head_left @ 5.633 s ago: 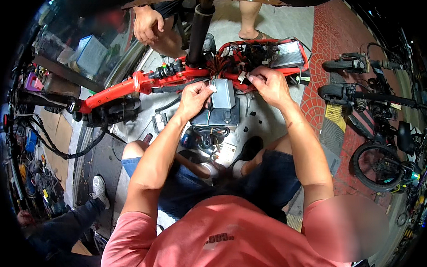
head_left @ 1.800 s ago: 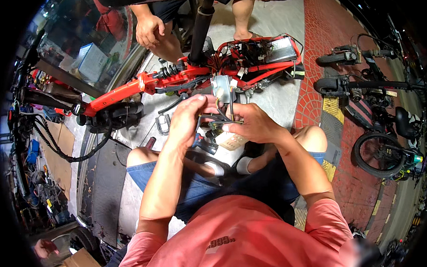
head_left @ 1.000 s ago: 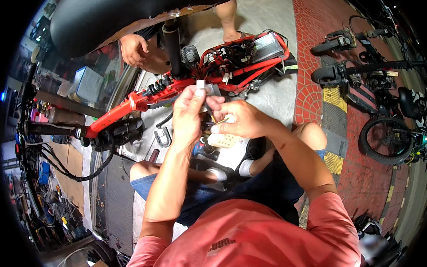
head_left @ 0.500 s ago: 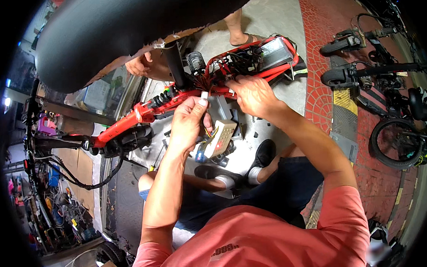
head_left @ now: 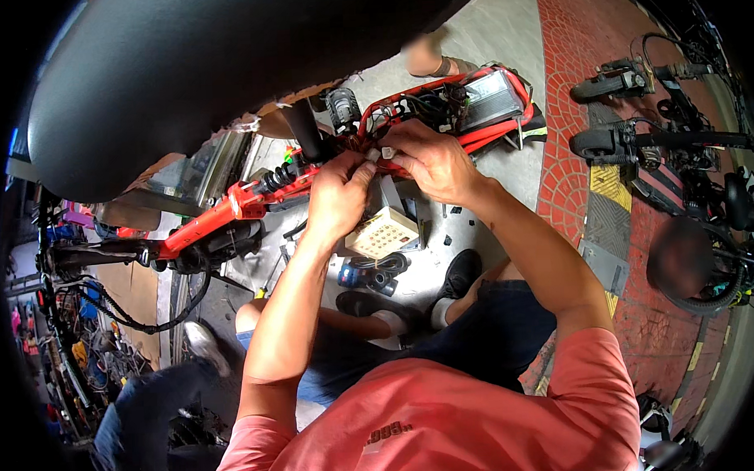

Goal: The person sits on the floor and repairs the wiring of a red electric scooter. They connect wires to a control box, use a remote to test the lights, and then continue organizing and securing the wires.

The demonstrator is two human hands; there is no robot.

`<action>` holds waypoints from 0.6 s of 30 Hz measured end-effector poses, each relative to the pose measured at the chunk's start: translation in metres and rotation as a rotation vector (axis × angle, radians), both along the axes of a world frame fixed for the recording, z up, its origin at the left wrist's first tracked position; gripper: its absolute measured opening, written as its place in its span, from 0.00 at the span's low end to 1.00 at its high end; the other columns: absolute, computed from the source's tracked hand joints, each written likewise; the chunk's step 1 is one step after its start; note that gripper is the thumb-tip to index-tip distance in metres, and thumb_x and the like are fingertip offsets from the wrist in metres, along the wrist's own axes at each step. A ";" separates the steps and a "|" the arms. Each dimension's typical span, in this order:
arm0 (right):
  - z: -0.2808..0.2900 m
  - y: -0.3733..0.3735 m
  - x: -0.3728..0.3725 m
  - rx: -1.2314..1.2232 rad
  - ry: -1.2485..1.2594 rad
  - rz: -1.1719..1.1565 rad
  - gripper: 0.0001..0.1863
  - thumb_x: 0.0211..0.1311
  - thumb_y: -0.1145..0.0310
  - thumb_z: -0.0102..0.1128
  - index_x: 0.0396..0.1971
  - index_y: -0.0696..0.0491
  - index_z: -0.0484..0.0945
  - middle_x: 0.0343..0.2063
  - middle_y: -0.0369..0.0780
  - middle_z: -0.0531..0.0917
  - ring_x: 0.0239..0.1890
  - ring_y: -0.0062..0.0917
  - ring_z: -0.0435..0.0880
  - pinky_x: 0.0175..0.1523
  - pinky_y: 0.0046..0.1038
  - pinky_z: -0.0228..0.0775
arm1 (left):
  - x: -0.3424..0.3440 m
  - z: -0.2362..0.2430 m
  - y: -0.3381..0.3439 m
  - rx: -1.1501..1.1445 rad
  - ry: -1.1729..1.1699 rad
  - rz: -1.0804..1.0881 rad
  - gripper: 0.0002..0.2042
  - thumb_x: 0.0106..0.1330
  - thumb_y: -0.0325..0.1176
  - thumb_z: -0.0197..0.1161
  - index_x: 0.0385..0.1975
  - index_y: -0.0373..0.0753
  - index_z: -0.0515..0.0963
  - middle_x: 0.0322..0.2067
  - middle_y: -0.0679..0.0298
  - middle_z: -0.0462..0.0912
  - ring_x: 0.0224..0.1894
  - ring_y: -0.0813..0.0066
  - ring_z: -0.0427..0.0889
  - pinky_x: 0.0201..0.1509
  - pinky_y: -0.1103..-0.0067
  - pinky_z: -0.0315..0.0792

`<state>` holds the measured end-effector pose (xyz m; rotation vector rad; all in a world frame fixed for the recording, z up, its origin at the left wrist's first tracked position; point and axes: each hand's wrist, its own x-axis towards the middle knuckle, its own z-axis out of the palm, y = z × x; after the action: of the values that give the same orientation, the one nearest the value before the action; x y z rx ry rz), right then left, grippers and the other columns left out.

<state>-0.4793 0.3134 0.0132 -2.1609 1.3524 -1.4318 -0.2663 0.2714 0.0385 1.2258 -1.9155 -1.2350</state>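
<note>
- The left hand point(head_left: 337, 199) pinches a white connector point(head_left: 373, 155) between thumb and forefinger.
- The right hand point(head_left: 437, 162) grips a second white connector point(head_left: 387, 153), just beside the first; whether the two touch is too small to tell.
- Both connectors sit at the near side of the red frame point(head_left: 243, 200), by its bundle of wires.
- A cream box point(head_left: 382, 234) with rows of small spots on its face is tilted just below the left hand; what supports it is hidden.
- Behind it, partly covered, is a grey block point(head_left: 385, 191).
- A blue and black tool point(head_left: 353, 274) lies on the pale floor point(head_left: 490, 24) near the person's black shoes point(head_left: 462, 272).
- A silver case point(head_left: 488, 97) rests in the frame's right end.
- A black saddle point(head_left: 222, 71) fills the upper left.
</note>
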 end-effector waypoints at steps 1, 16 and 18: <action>-0.002 0.001 -0.002 -0.006 0.004 0.004 0.12 0.70 0.70 0.64 0.51 0.54 0.84 0.49 0.43 0.84 0.45 0.45 0.88 0.47 0.42 0.83 | 0.002 -0.003 -0.001 -0.003 0.010 -0.008 0.09 0.79 0.32 0.62 0.42 0.32 0.82 0.21 0.70 0.76 0.21 0.82 0.73 0.25 0.78 0.68; -0.007 -0.004 0.002 -0.024 0.121 0.017 0.17 0.67 0.73 0.67 0.55 0.52 0.86 0.44 0.44 0.80 0.43 0.41 0.85 0.47 0.38 0.81 | 0.009 -0.012 -0.001 0.135 -0.017 0.017 0.10 0.74 0.33 0.64 0.38 0.30 0.84 0.23 0.61 0.82 0.27 0.73 0.78 0.34 0.70 0.74; -0.005 -0.004 0.001 -0.021 0.140 0.030 0.17 0.67 0.73 0.67 0.55 0.52 0.86 0.44 0.44 0.80 0.44 0.41 0.85 0.47 0.38 0.81 | 0.011 -0.014 -0.001 0.116 -0.041 0.030 0.11 0.74 0.34 0.65 0.37 0.30 0.83 0.24 0.59 0.82 0.28 0.70 0.79 0.36 0.69 0.74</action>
<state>-0.4788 0.3096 0.0079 -2.3227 1.3495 -1.3115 -0.2553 0.2703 0.0245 1.3437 -1.8697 -1.3314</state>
